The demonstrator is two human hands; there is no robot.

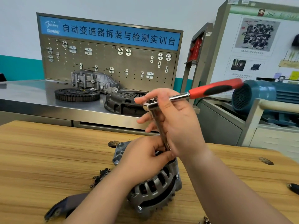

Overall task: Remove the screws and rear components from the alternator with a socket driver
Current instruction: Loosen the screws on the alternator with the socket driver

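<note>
Right hand (174, 120) grips socket driver (215, 88); left hand (142, 157) — seemingly pinching its tip — on alternator (158, 188).

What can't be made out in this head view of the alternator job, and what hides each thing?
Head view: tip of the socket driver and the screw, hidden by the left hand and right hand over the alternator.
Head view: end of the red handle, motion-blurred.
Head view: dark part at lower left, blurred, partly under the left forearm.
Head view: dark object at the right edge, cut off.
</note>
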